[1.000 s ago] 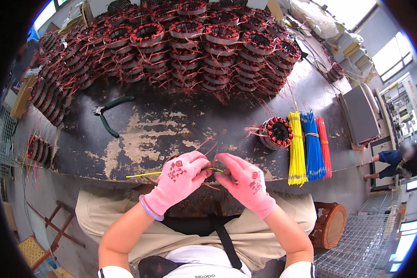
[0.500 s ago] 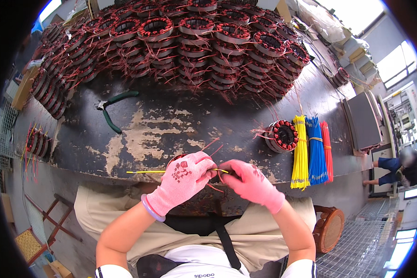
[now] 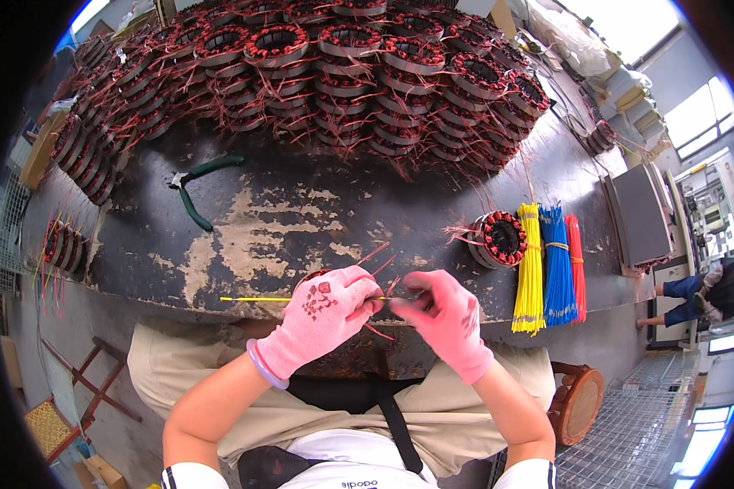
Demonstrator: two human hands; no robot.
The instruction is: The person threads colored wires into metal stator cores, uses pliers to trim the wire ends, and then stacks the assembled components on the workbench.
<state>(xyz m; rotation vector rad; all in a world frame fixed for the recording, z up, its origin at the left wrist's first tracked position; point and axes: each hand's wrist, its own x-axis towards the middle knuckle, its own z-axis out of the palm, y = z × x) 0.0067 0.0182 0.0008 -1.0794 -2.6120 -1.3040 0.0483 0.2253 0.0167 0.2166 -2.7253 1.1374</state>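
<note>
Worn, dark-painted workbench [image 3: 367,196] is spanning the workshop, its coating flaking to pale patches. Wound motor stators [image 3: 347,90], red coils facing upward, are standing in crowded stacks along its far side. Green-handled pliers [image 3: 185,181] are lying open toward the left. At the near edge, the pink-gloved left hand [image 3: 326,306] is pinching a yellow wire [image 3: 257,299] between thumb and fingers; one length is projecting leftward, and a short end is showing at the fingertips. Beneath this hand a red-wound part [image 3: 312,275], mostly hidden, is resting at the bench edge, with thin red leads [image 3: 375,254] emerging nearby. The pink-gloved right hand [image 3: 444,322] is curling its fingers just beside the short end, thumb and forefinger standing narrowly apart; whether they are gripping anything cannot be told. To the right, a single stator [image 3: 497,239] is lying beside tied bundles of yellow wires [image 3: 528,273], blue wires [image 3: 557,273] and red wires [image 3: 576,273].
</note>
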